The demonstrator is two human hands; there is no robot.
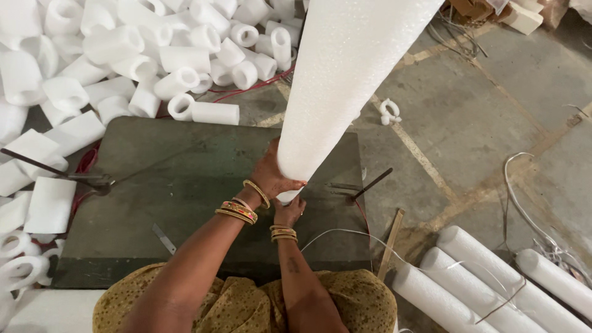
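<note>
A heap of short cut foam sleeves (142,55) lies well to the left of the fingers, beyond the dark tabletop (185,185). The left hand (274,176) wraps closed around the base of a tall white foam tube (342,80) standing on the tabletop; the right hand (290,213) grips its bottom end just beneath. Uncut long tubes (487,277) wait on the floor, right.

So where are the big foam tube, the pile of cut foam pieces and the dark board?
Foam tube (345,74), head view, middle of its white side.
Cut pieces (154,55), head view, centre of the pile.
Board (185,179), head view, bare top surface.
</note>
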